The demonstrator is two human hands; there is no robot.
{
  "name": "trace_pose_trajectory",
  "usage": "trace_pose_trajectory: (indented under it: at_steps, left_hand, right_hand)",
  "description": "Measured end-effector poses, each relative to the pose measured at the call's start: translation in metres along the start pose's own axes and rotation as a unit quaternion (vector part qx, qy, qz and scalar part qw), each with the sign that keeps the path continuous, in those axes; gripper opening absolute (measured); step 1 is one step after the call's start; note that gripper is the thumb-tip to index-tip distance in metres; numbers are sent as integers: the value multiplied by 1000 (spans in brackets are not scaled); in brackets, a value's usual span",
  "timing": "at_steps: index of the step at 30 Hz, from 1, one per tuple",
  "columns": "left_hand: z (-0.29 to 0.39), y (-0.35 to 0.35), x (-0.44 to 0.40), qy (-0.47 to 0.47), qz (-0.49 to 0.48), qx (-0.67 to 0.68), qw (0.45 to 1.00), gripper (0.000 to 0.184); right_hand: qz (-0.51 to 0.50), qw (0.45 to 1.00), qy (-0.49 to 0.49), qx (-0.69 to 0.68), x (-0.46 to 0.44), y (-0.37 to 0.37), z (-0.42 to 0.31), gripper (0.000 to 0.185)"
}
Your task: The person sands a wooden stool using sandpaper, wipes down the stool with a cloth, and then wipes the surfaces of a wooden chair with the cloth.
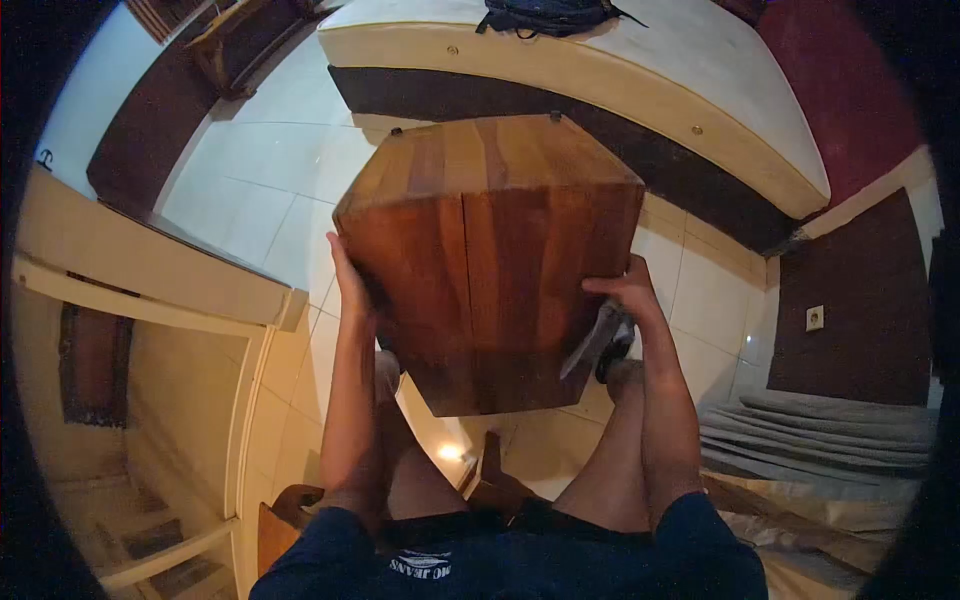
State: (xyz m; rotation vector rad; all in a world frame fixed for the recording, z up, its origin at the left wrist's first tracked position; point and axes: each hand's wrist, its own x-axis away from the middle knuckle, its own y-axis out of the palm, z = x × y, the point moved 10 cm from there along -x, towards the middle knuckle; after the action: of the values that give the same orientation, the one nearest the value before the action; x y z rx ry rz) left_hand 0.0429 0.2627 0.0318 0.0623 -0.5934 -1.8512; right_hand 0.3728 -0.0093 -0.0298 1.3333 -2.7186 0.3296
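Note:
A brown wooden cabinet (490,250), box-shaped with striped grain and a seam down its near face, is in front of my knees. Two small dark feet stick up at the far edge of its upper face. My left hand (350,278) presses against its left side, with most of the fingers hidden. On the right side, my right hand (630,290) grips the edge, thumb across the near face. A grey cloth-like piece (600,338) hangs just below my right hand; whether the hand holds it I cannot tell.
Beyond the cabinet stands a bed with a pale mattress (640,75) and a dark backpack (550,15) on it. A cream door or panel (150,255) is at left. Folded grey fabric (820,435) lies at right, below a wall socket (815,318). The floor is tiled (260,215).

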Motion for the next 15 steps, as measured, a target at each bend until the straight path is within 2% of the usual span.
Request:
trace_pose_trajectory:
  at_steps: [2,3,4,6,7,9,13,15]
  left_hand:
    - [-6,-10,-37,63,-63,-105,990,82]
    - [-14,-15,-48,96,-96,-156,978,83]
    - [-31,-24,-55,96,-93,-157,979,83]
    - [-62,-42,-70,113,-29,-275,954,73]
    - [-75,-45,-69,115,-27,-275,954,73]
    - [-116,-69,-69,-7,29,-230,973,66]
    - [-127,-57,-92,-4,-13,-321,947,61]
    - [-129,-50,-102,5,-11,-298,954,60]
  right_hand:
    - [18,1000,7,-16,-11,9,-5,68]
    - [77,997,-21,-17,-18,9,-15,65]
    - [136,989,-50,-18,-23,4,-23,64]
    - [123,992,-18,-1,-44,0,7,66]
    - [113,993,13,16,-58,-3,33,68]
    - [100,994,42,28,-78,1,63,71]
    - [117,990,36,76,-83,5,89,67]
    - [121,987,47,92,-97,7,89,71]
